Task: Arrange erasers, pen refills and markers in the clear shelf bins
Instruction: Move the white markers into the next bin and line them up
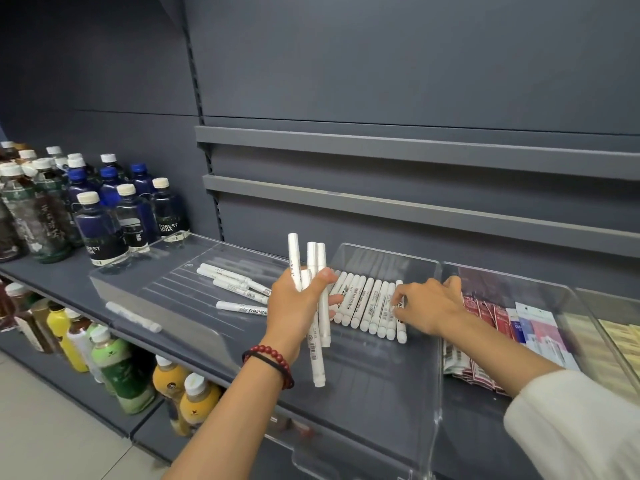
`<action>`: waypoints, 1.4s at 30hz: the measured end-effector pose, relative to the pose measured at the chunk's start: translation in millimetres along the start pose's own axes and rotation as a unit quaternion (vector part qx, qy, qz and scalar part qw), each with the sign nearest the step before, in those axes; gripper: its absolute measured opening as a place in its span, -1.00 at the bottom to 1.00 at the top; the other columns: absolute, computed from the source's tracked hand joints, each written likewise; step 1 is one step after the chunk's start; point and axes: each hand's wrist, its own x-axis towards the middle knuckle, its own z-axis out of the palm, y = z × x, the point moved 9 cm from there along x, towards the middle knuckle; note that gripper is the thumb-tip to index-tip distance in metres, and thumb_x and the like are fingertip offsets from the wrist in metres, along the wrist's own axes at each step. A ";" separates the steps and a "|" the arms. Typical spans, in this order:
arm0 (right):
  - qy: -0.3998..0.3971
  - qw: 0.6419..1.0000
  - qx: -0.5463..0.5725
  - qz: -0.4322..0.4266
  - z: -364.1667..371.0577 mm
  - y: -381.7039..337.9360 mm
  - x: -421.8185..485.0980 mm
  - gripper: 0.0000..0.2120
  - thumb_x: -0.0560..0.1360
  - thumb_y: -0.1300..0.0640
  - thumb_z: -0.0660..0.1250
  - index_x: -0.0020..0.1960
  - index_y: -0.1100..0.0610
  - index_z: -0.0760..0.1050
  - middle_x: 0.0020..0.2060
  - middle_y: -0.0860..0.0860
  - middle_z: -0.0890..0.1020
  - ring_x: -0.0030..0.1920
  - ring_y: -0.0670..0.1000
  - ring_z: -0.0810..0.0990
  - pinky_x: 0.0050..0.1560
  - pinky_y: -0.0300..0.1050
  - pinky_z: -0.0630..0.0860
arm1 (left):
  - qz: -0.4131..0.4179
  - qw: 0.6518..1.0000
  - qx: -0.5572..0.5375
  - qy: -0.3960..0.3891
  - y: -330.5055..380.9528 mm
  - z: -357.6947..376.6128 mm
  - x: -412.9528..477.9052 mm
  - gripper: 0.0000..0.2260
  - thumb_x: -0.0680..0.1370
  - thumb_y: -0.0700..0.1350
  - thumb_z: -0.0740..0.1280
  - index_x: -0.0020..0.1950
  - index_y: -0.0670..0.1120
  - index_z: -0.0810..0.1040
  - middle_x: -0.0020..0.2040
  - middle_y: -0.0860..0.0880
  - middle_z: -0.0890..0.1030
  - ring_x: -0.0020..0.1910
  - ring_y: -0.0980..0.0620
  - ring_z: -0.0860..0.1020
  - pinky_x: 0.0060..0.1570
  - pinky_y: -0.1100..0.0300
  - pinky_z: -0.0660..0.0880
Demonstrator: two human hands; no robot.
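My left hand (pixel 297 306) grips a bunch of several white markers (pixel 313 268), held upright over the middle clear bin (pixel 426 393). In that bin lies a neat row of white markers (pixel 367 303) side by side. My right hand (pixel 426 306) reaches in from the right, and its fingertips pinch the rightmost marker of the row. Several loose white markers (pixel 232 282) lie scattered in the left clear bin (pixel 138 292). One white marker (pixel 133 317) lies outside it on the shelf.
A clear bin (pixel 568 292) to the right holds red and pastel packets (pixel 491 317). Dark drink bottles (pixel 100 223) stand on the shelf at the left. More bottles (pixel 114 365) fill the lower shelf. Grey shelf rails (pixel 415 150) run behind.
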 end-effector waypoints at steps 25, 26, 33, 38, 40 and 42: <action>0.101 0.936 0.321 -0.102 -40.3 -49.6 -57.1 -0.82 0.59 -0.18 0.17 0.09 -0.13 0.44 -0.11 -0.16 0.69 -0.07 -0.14 0.58 0.16 -0.09 0.33 | -0.023 0.998 0.056 0.032 -5.9 -25.6 -14.5 -0.71 0.40 0.06 0.50 -0.07 -0.15 0.64 -0.14 -0.14 0.70 -0.05 -0.17 0.66 0.07 -0.11 0.56; 0.049 0.897 0.419 -0.133 -42.4 -66.1 -64.6 -0.81 0.57 -0.16 0.22 0.11 -0.10 0.40 -0.11 -0.14 0.70 -0.14 -0.13 0.62 0.10 -0.09 0.46 | -0.019 0.998 0.059 0.028 -5.0 -23.4 -15.5 -0.75 0.40 0.06 0.50 -0.10 -0.11 0.65 -0.14 -0.15 0.70 -0.05 -0.18 0.65 0.07 -0.10 0.57; 0.036 0.818 0.564 -0.107 -54.6 -102.5 -76.4 -0.71 0.53 -0.03 0.35 0.11 -0.03 0.27 -0.18 -0.07 0.69 -0.27 -0.11 0.65 -0.10 -0.07 0.57 | -0.003 0.995 0.100 0.016 9.2 -27.3 -16.9 -0.76 0.47 0.08 0.42 -0.09 -0.09 0.67 -0.08 -0.19 0.67 -0.02 -0.20 0.62 0.10 -0.14 0.54; 0.013 0.832 0.546 -0.093 -40.8 -101.0 -72.1 -0.84 0.57 0.07 0.27 0.08 -0.04 0.30 -0.18 -0.04 0.66 -0.23 -0.06 0.63 -0.22 -0.17 0.47 | 0.013 0.995 0.097 0.018 9.4 -29.7 -19.3 -0.82 0.53 0.05 0.36 -0.09 -0.04 0.66 -0.10 -0.03 0.70 -0.09 -0.02 0.68 0.03 -0.07 0.58; -0.006 0.846 0.528 -0.077 -29.1 -99.2 -69.7 -0.86 0.57 0.09 0.26 0.10 -0.02 0.34 -0.19 0.03 0.64 -0.24 -0.03 0.61 -0.25 -0.20 0.45 | 0.015 0.997 0.065 0.038 9.8 -34.8 -18.4 -0.77 0.56 0.03 0.34 0.02 -0.12 0.62 -0.04 -0.02 0.70 -0.17 0.01 0.69 -0.12 -0.01 0.63; -0.042 0.863 0.499 -0.065 -12.1 -100.4 -69.9 -0.85 0.57 0.10 0.26 0.12 0.02 0.38 -0.23 0.04 0.61 -0.27 -0.03 0.59 -0.31 -0.22 0.41 | 0.024 0.996 0.060 0.062 10.6 -41.9 -16.9 -0.73 0.59 0.02 0.28 0.10 -0.17 0.58 -0.03 -0.01 0.69 -0.25 0.01 0.69 -0.29 0.09 0.63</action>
